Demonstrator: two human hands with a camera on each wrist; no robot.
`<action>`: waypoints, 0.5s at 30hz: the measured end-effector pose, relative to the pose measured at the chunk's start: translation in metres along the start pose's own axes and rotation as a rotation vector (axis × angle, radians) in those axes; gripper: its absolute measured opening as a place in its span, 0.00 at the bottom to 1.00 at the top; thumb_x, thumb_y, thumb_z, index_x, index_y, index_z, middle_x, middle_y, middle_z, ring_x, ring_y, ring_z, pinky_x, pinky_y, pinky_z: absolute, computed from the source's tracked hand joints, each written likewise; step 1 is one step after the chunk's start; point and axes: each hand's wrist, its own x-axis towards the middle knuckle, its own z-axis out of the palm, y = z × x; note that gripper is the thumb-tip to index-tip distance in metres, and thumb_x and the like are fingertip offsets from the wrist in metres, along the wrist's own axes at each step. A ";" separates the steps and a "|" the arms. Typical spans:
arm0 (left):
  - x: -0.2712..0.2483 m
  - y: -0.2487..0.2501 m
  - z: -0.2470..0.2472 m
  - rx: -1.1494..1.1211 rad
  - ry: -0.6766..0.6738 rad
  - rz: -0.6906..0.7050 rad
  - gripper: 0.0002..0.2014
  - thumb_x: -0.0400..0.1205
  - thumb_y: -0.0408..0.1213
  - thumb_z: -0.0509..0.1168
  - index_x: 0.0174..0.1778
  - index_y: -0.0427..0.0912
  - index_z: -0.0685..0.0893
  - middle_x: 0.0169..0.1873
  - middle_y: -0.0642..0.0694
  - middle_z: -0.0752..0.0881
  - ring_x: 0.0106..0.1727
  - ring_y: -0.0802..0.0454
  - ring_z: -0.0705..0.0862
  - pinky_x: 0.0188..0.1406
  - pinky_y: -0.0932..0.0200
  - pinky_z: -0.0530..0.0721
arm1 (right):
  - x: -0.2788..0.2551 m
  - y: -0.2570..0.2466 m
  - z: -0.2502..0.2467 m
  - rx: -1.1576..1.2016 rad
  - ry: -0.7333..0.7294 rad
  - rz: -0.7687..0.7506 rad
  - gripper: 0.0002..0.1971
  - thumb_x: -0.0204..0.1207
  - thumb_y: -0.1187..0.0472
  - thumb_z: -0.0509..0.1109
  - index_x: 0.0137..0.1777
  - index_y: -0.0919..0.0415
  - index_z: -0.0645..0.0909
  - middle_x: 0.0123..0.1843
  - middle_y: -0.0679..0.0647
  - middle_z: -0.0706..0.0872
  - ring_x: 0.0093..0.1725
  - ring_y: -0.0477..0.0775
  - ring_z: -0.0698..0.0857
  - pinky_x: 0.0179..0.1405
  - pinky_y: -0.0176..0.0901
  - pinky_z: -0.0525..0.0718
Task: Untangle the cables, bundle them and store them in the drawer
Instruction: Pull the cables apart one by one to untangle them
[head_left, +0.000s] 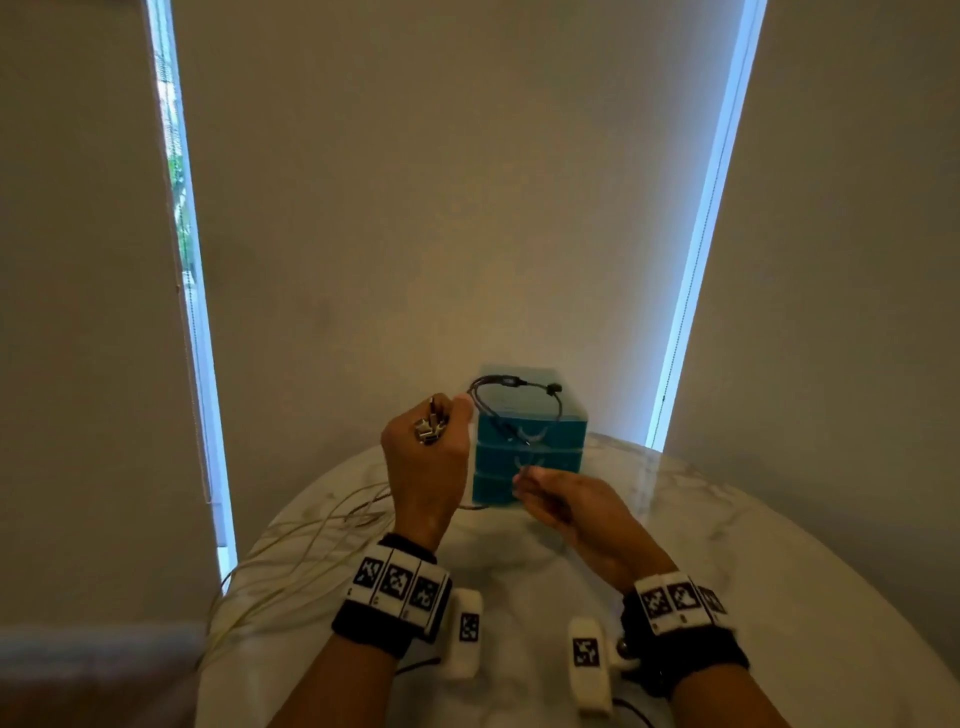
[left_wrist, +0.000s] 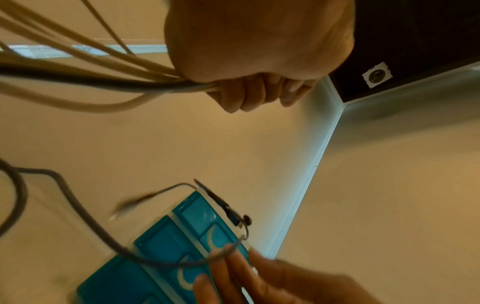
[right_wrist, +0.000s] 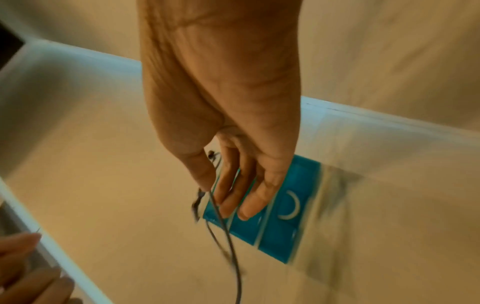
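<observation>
A bundle of cream cables (left_wrist: 85, 59) with one dark cable among them runs into the left hand (head_left: 426, 457), whose fingers (left_wrist: 249, 92) are curled tight round the lot; metal plugs (head_left: 430, 427) stick out above the fist. From the fist the cream strands trail toward 7 o'clock across the marble table (head_left: 727, 545) and over its edge. A thin dark cable (head_left: 514, 387) loops from the left fist over the top of the teal drawer unit (head_left: 530, 441), where an inline block and a small round bud sit, then drops down the unit's front at 12 o'clock from the wrists. The right hand (head_left: 566, 506) pinches that dark cable (right_wrist: 221, 218) between thumb and forefinger (right_wrist: 223, 185), its other fingers straight and close together in front of the drawer fronts. The unit has three closed drawers, each with a pale crescent handle (right_wrist: 291, 205), and stands at the far edge of the table against beige blinds (head_left: 441, 208). Both wrists wear black bands with marker tags (head_left: 397, 582)
</observation>
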 end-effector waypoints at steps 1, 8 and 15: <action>-0.001 0.000 0.001 0.000 -0.014 -0.024 0.23 0.88 0.32 0.72 0.26 0.40 0.74 0.20 0.55 0.73 0.25 0.59 0.70 0.27 0.62 0.71 | -0.002 0.007 -0.007 0.059 0.034 0.009 0.12 0.88 0.62 0.72 0.67 0.67 0.88 0.61 0.64 0.95 0.69 0.65 0.91 0.75 0.59 0.87; -0.005 0.000 0.003 -0.009 -0.055 -0.133 0.22 0.88 0.31 0.70 0.28 0.31 0.75 0.20 0.52 0.75 0.25 0.59 0.72 0.28 0.66 0.75 | -0.004 0.016 0.020 -0.116 0.008 0.052 0.23 0.87 0.37 0.69 0.68 0.55 0.85 0.52 0.55 0.97 0.49 0.54 0.93 0.49 0.46 0.85; 0.007 -0.007 -0.005 -0.069 0.017 -0.246 0.19 0.87 0.33 0.71 0.29 0.41 0.79 0.22 0.51 0.74 0.29 0.54 0.72 0.32 0.57 0.74 | 0.009 -0.001 0.058 -0.851 -0.191 0.016 0.48 0.75 0.15 0.53 0.64 0.58 0.89 0.33 0.53 0.93 0.23 0.44 0.82 0.32 0.38 0.86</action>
